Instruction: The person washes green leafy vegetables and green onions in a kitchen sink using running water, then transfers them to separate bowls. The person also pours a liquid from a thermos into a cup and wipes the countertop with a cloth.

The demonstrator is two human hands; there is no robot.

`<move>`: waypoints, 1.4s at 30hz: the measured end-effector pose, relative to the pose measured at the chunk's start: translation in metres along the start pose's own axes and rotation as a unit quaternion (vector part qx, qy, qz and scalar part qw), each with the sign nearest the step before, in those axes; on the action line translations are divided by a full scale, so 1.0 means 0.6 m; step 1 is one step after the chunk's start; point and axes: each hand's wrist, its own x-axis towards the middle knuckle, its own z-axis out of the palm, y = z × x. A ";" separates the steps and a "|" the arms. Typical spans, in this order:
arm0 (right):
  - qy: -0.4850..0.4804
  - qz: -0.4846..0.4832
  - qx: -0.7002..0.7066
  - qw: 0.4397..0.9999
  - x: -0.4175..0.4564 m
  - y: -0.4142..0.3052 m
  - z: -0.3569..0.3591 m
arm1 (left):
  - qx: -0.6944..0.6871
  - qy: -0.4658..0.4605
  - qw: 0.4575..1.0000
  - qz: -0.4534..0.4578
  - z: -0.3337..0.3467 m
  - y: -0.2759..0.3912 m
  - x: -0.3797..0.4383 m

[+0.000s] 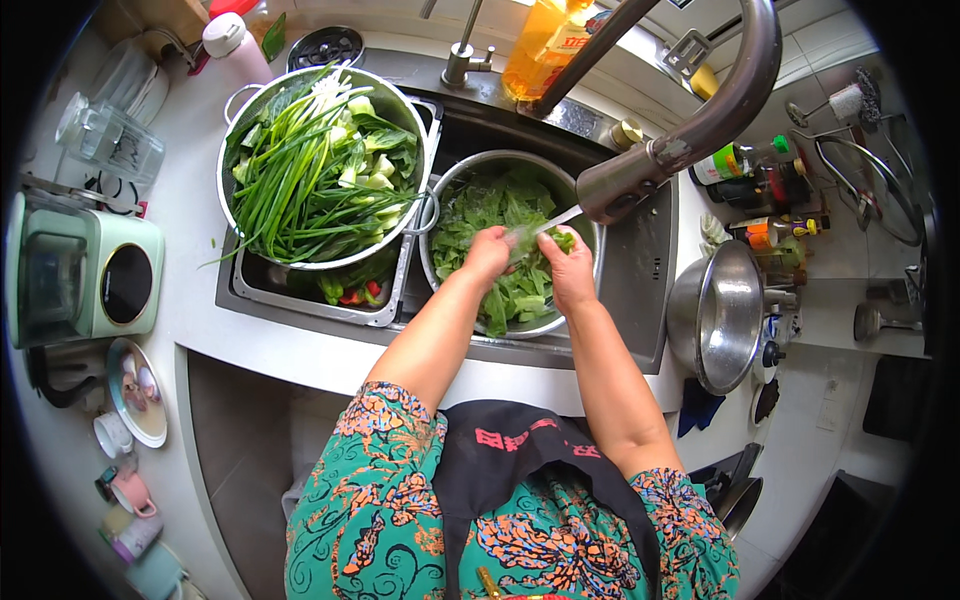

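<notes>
Water runs from the brown pull-down faucet point(622, 184) between my two hands. My right hand point(571, 270) pinches a leafy green point(562, 238), its thumb on top. My left hand point(489, 253) curls its fingers on the blurred leaf point(523, 238) in the stream; the fingertips are partly hidden by spray. Both hands are above a round metal basin point(427, 259) in the right sink bowl, where loose lettuce-like leaves point(480, 210) float and pile up. To the left, a two-handled metal colander point(225, 180) holds scallions point(289, 180) and chopped leafy greens with pale stems point(382, 169).
Beneath the colander, green and red peppers point(360, 291) lie in a rectangular metal tray point(375, 315). An empty steel bowl point(724, 315) leans at the counter's right, near several sauce bottles point(750, 166). Orange dish soap point(544, 52) stands behind the sink. A mint-green appliance point(127, 274) occupies the left counter.
</notes>
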 end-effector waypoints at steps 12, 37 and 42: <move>0.016 0.180 -0.019 0.983 0.008 0.015 -0.056 | 0.109 0.078 0.991 0.022 -0.007 -0.014 0.053; -0.136 0.125 0.117 0.976 0.045 0.017 -0.059 | -0.078 0.054 0.994 -0.045 0.040 0.053 -0.037; -0.118 0.131 0.143 0.974 0.055 0.042 -0.072 | 0.105 0.023 0.993 -0.044 0.038 0.040 -0.039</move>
